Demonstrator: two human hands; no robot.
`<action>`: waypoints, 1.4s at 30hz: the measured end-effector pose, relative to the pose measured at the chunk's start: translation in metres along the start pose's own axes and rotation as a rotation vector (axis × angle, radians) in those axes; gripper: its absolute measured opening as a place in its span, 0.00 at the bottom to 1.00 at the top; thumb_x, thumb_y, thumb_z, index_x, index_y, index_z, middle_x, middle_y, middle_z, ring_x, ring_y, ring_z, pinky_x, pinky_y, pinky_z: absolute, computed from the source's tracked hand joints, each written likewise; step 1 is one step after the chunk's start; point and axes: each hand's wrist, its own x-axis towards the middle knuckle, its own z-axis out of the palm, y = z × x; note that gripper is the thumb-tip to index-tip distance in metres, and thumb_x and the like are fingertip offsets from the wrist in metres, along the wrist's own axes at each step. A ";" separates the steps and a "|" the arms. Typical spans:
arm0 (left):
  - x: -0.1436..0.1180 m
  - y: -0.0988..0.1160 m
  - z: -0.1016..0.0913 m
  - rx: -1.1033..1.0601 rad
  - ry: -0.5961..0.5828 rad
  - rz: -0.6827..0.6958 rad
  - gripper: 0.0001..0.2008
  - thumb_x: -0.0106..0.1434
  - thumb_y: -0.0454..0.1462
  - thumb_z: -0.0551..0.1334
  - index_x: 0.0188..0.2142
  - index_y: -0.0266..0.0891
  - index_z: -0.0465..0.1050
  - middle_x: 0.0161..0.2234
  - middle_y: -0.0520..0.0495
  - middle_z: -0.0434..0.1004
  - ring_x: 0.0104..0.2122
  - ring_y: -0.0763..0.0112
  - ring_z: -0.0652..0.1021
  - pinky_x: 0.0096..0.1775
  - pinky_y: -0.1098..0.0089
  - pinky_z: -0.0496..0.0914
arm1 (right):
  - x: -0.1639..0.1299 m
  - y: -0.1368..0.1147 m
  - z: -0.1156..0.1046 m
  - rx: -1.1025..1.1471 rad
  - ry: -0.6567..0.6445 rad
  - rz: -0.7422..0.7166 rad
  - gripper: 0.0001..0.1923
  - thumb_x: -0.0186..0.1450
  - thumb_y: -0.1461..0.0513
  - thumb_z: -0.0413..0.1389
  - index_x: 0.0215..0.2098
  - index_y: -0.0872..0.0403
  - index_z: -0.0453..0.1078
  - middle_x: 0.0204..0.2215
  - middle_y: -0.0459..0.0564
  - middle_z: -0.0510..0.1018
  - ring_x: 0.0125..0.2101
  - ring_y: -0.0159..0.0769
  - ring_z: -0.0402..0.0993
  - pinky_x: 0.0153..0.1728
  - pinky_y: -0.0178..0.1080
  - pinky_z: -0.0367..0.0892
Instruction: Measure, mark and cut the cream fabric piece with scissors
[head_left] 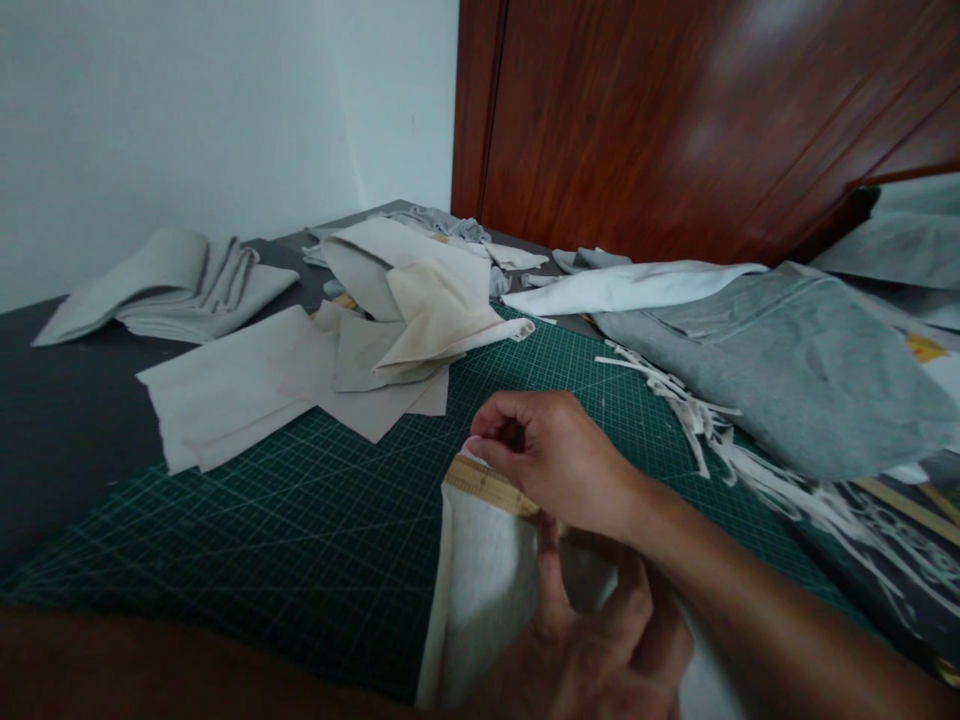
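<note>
White wall, dark wood door behind; work sits on a green cutting mat point(247, 520) on a dark table, cluttered at the far edge.

Right hand point(559, 460) comes in from the right, fingers curled together, thumb and forefinger pinched on something small and pale at the far end of a wooden ruler point(491, 487). Probably chalk or a marker; too blurred to be sure. Left hand point(592, 640) is below it, fingers spread flat, pressing on the ruler and the pale grey cloth piece point(472, 590) that lies on the near part of the mat with the ruler across its top edge.

To do this step well, my read:
- Keep the left hand's weight on the ruler near the marking point so it cannot pivot.
- Square the ruler to the mat grid before drawing.
- Smooth the cloth flat first; knit stretches and skews a line.
- 1 light pass beats 2 heavy ones.

Nearby: cream fabric offcuts point(300, 380) at the mat's far left, grey jersey point(787, 360) and white trimmed strips point(690, 410) to the right, well apart from the hands.
</note>
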 end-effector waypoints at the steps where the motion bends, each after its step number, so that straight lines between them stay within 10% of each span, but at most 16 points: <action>1: 0.000 0.000 0.001 0.009 0.008 0.007 0.20 0.74 0.43 0.52 0.57 0.48 0.77 0.63 0.51 0.72 0.65 0.51 0.60 0.69 0.38 0.43 | 0.000 0.000 0.000 -0.005 -0.001 -0.002 0.04 0.67 0.67 0.63 0.34 0.54 0.77 0.25 0.42 0.80 0.25 0.28 0.73 0.27 0.32 0.61; 9: 0.001 0.004 0.004 -0.033 0.052 -0.054 0.19 0.76 0.40 0.50 0.54 0.49 0.79 0.59 0.54 0.76 0.65 0.55 0.60 0.69 0.35 0.27 | 0.003 0.000 0.002 -0.027 -0.006 -0.006 0.04 0.67 0.67 0.63 0.33 0.55 0.77 0.24 0.42 0.79 0.24 0.27 0.72 0.26 0.31 0.60; 14: 0.001 0.000 0.000 -0.010 0.035 -0.028 0.21 0.77 0.43 0.49 0.58 0.49 0.77 0.62 0.54 0.74 0.66 0.56 0.60 0.69 0.42 0.44 | 0.003 -0.001 0.002 -0.010 -0.021 0.003 0.04 0.67 0.67 0.64 0.33 0.55 0.78 0.24 0.41 0.79 0.24 0.26 0.71 0.25 0.31 0.60; 20: 0.002 0.001 0.000 0.000 0.021 -0.029 0.21 0.77 0.43 0.48 0.57 0.48 0.77 0.59 0.51 0.77 0.65 0.54 0.62 0.69 0.37 0.36 | -0.001 -0.003 -0.005 -0.019 -0.093 -0.039 0.06 0.68 0.68 0.62 0.33 0.55 0.79 0.23 0.40 0.77 0.23 0.26 0.68 0.25 0.31 0.58; 26: 0.002 -0.002 -0.002 0.041 0.007 0.013 0.20 0.76 0.41 0.49 0.54 0.50 0.78 0.59 0.55 0.76 0.64 0.58 0.63 0.63 0.46 0.57 | -0.004 -0.002 -0.013 -0.060 0.070 -0.067 0.07 0.68 0.70 0.61 0.36 0.54 0.79 0.25 0.41 0.77 0.25 0.27 0.69 0.27 0.31 0.59; 33: 0.003 0.000 0.002 0.001 0.059 0.001 0.20 0.77 0.40 0.48 0.53 0.47 0.80 0.56 0.50 0.78 0.61 0.55 0.65 0.66 0.31 0.27 | -0.003 -0.002 -0.008 -0.035 0.011 -0.087 0.08 0.66 0.71 0.60 0.35 0.54 0.79 0.25 0.41 0.78 0.24 0.27 0.70 0.27 0.32 0.59; 42: 0.001 0.001 0.001 -0.014 0.050 -0.016 0.19 0.76 0.42 0.51 0.56 0.49 0.78 0.59 0.51 0.76 0.65 0.54 0.62 0.67 0.34 0.24 | 0.000 -0.003 -0.003 -0.102 -0.046 -0.100 0.07 0.66 0.71 0.62 0.33 0.55 0.80 0.26 0.41 0.80 0.27 0.28 0.72 0.29 0.32 0.60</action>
